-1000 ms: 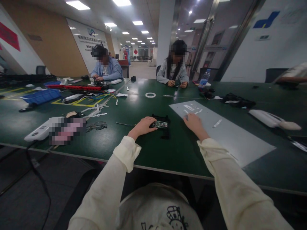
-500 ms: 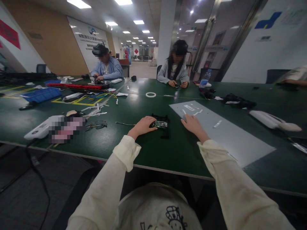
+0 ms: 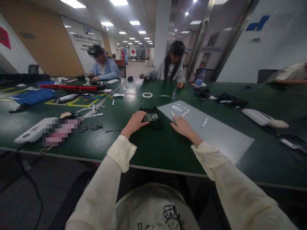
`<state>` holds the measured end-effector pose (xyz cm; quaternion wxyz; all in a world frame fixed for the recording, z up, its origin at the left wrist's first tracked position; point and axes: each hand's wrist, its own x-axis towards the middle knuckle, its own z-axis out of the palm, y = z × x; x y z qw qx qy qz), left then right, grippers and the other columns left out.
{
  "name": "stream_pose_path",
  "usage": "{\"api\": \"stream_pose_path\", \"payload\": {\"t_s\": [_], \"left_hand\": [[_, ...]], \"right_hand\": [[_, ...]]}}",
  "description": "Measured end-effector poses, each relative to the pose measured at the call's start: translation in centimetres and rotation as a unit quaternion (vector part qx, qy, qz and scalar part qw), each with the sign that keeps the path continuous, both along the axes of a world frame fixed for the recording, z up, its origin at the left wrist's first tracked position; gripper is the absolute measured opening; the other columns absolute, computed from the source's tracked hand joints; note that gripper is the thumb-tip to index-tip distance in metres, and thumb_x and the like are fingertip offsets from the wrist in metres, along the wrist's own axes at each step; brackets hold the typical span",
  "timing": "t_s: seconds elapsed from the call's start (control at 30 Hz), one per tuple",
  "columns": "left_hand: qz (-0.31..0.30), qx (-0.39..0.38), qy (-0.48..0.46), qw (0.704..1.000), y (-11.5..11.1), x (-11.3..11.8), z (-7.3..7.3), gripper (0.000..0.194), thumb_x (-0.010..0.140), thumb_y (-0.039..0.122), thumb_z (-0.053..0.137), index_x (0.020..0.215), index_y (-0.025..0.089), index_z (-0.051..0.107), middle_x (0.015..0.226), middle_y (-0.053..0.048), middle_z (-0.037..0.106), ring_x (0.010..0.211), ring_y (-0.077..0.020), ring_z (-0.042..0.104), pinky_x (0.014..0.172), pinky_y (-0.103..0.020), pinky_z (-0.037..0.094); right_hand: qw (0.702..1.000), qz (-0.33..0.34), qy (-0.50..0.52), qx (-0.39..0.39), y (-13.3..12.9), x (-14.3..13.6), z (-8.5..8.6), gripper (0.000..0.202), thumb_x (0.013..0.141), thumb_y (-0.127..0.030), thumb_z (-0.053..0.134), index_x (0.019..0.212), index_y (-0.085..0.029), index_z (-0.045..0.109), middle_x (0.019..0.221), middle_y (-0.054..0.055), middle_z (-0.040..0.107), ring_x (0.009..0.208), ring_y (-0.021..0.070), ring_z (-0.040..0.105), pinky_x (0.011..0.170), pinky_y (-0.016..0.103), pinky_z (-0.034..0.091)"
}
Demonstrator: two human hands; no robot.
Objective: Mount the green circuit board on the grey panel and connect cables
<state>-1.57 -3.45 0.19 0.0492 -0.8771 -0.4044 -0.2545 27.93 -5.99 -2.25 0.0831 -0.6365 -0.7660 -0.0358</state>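
- I see the left hand (image 3: 136, 122) clasping the circuit board (image 3: 153, 117) — seemingly steadying it on the green table (image 3: 153, 150).
- The right hand (image 3: 182, 127) lies apart, on the grey sheet (image 3: 220, 137); I can't tell if it pinches anything.

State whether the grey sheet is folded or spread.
Spread: the grey sheet lies flat on the green table, with no fold showing.

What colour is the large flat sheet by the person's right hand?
The flat sheet is plain light grey, shown in the head view.
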Motion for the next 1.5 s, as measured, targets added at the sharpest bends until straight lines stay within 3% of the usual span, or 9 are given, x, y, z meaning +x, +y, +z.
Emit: {"api": "stream_pose_path", "payload": {"t_s": [0.3,0.6,0.87,1.03,1.3,1.5], "left_hand": [[0.106,0.087,-0.077,0.988,0.1,-0.5,0.9,0.036,0.08,0.035,0.058,0.11,0.018,0.046,0.114,-0.01,0.054,0.11,-0.0246,0.046,0.091,-0.038,0.036],[0.205,0.107,-0.114,0.966,0.1,-0.9,1.2,0.038,0.079,0.038,0.058,0.11,0.018,0.047,0.113,-0.011,0.055,0.11,-0.0272,0.045,0.091,-0.039,0.036],[0.221,0.077,-0.12,0.965,-0.4,-0.5,1.5,0.036,0.079,0.036,0.058,0.109,0.019,0.047,0.113,-0.011,0.054,0.111,-0.0279,0.046,0.092,-0.04,0.034],[0.225,0.079,-0.112,0.965,-0.3,-0.5,1.2,0.036,0.079,0.036,0.058,0.109,0.019,0.047,0.113,-0.012,0.055,0.11,-0.0275,0.046,0.092,-0.039,0.034],[0.215,0.069,-0.101,0.969,-0.1,-0.4,0.8,0.036,0.079,0.036,0.058,0.109,0.019,0.048,0.112,-0.011,0.054,0.111,-0.0279,0.045,0.092,-0.041,0.033],[0.205,0.061,-0.103,0.971,-0.1,-0.1,0.7,0.037,0.078,0.036,0.059,0.109,0.02,0.048,0.113,-0.011,0.054,0.112,-0.0271,0.045,0.092,-0.04,0.033]], "right_hand": [[0.993,0.109,0.031,-0.038,-2.9,-4.2,1.2,0.065,0.088,-0.051,0.033,0.137,-0.008,0.034,0.142,0.011,0.032,0.131,0.0299,0.024,0.108,0.041,0.022],[0.966,0.235,0.083,-0.063,-7.0,-7.3,2.5,0.061,0.088,-0.046,0.038,0.14,-0.014,0.032,0.142,0.005,0.032,0.132,0.0286,0.02,0.109,0.043,0.022],[0.931,0.347,0.101,-0.059,-9.1,-8.6,2.6,0.058,0.089,-0.041,0.041,0.14,-0.015,0.03,0.142,0.006,0.031,0.135,0.0247,0.015,0.11,0.045,0.02],[0.901,0.42,0.096,-0.053,-10.2,-9.9,3.3,0.051,0.09,-0.033,0.042,0.137,-0.013,0.036,0.139,0.006,0.037,0.134,0.02,0.02,0.112,0.039,0.018],[0.89,0.444,0.096,-0.032,-9.6,-10.2,3.5,0.034,0.093,-0.029,0.037,0.119,-0.016,0.056,0.12,0.005,0.057,0.119,0.0159,0.045,0.102,0.032,0.036],[0.923,0.377,0.071,0.009,-9.0,-9.6,3.1,0.032,0.093,-0.018,0.034,0.111,-0.018,0.061,0.106,0.007,0.063,0.097,0.0175,0.058,0.086,0.032,0.045]]}}
